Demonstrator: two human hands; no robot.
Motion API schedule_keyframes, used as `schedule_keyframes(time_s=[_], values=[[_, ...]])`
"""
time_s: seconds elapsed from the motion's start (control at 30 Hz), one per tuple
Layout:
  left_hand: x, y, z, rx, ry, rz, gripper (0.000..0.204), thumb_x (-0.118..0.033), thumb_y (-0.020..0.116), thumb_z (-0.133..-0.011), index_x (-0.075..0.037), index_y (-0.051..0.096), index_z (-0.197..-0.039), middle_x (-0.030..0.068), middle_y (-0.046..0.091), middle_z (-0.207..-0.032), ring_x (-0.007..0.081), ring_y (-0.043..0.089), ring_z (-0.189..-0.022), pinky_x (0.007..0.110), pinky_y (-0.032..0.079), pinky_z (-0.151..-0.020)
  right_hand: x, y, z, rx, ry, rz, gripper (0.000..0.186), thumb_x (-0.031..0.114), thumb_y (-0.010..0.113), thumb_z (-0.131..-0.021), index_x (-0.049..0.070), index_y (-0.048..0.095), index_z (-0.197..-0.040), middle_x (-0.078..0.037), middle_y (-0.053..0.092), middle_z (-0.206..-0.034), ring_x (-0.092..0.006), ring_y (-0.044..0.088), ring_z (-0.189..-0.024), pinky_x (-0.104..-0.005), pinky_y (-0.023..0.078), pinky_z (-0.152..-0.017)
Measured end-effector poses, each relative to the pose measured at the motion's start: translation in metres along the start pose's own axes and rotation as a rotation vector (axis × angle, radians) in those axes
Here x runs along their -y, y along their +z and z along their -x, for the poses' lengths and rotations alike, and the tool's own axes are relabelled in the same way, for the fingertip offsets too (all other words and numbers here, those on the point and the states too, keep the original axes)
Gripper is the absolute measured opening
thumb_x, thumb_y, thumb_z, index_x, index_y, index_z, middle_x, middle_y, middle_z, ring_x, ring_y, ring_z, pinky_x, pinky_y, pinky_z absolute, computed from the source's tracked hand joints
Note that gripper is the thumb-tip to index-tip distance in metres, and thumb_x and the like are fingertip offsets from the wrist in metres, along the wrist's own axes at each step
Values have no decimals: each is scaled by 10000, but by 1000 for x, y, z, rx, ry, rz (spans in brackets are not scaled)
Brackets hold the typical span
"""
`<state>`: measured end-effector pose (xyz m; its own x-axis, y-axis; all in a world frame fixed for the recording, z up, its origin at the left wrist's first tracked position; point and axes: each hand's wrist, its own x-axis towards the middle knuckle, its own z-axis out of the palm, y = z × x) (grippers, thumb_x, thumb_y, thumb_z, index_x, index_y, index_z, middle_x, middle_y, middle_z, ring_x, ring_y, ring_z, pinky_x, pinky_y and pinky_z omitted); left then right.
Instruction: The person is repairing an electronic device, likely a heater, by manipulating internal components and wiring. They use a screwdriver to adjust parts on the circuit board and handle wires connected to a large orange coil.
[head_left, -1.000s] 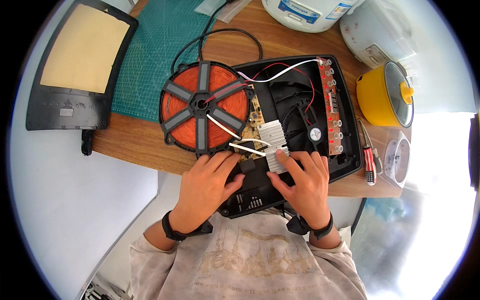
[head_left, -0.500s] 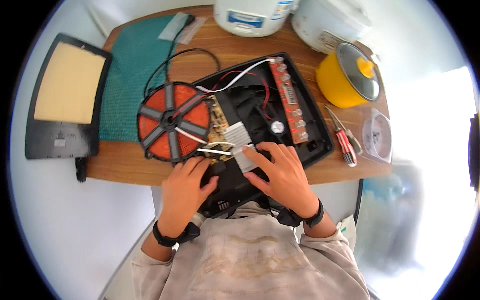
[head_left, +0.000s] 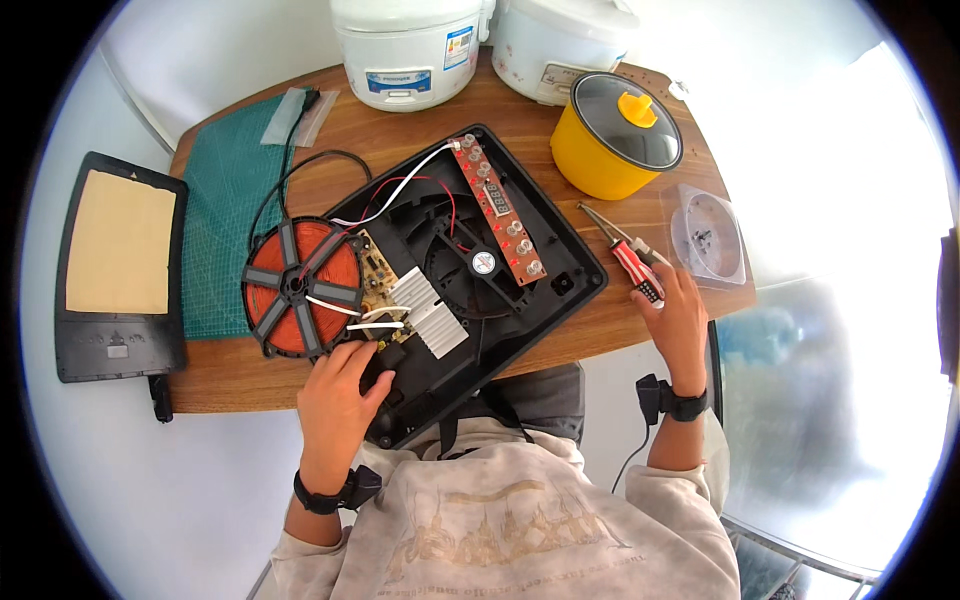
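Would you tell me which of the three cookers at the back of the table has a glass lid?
The small yellow cooker, rightmost, with a clear glass lid and yellow knob. The two white cookers beside it have opaque white lids.

Red-handled screwdriver (head_left: pixel 632 262) on table edge; opened black cooker base (head_left: pixel 560 290) beside.

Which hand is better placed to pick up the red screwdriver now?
The right hand: its fingers already touch the red screwdriver on the table. The left hand rests on the opened cooker base, farther off.
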<state>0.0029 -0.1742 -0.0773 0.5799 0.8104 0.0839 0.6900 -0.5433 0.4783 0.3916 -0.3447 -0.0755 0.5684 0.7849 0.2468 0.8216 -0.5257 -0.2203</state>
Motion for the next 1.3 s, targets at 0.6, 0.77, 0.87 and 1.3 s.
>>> schedule_keyframes(time_s=[0.6,0.77,0.87,1.3], values=[[-5,-20,17,-67,9,146,312,-159,753,-903,-57,715,-1195,109,755,-1034,267,726,-900,363,569,-775,2,-9,8,76,261,-466,413,101,806,-827,-7,712,-1215,-177,740,-1008,-229,719,-864,-340,571,-813],[-14,-55,17,-26,-265,419,272,-115,727,-936,-28,705,-1192,118,771,-1046,184,750,-910,293,579,-723,32,-45,24,182,56,-609,459,63,830,-793,-3,712,-1231,-139,749,-1018,-182,717,-865,-303,594,-787],[-23,-72,2,-23,-171,669,289,-77,709,-954,0,675,-1231,130,758,-1090,168,739,-964,267,583,-769,62,-62,27,261,-160,-598,469,71,857,-760,10,725,-1206,-139,751,-1044,-222,722,-843,-319,588,-781],[-35,-55,-12,35,-125,1356,335,56,755,-899,0,580,-1179,129,718,-1096,228,736,-1058,276,616,-802,110,-53,16,425,-450,-738,498,90,877,-750,24,729,-1222,-155,748,-1122,-251,745,-875,-321,587,-786]])
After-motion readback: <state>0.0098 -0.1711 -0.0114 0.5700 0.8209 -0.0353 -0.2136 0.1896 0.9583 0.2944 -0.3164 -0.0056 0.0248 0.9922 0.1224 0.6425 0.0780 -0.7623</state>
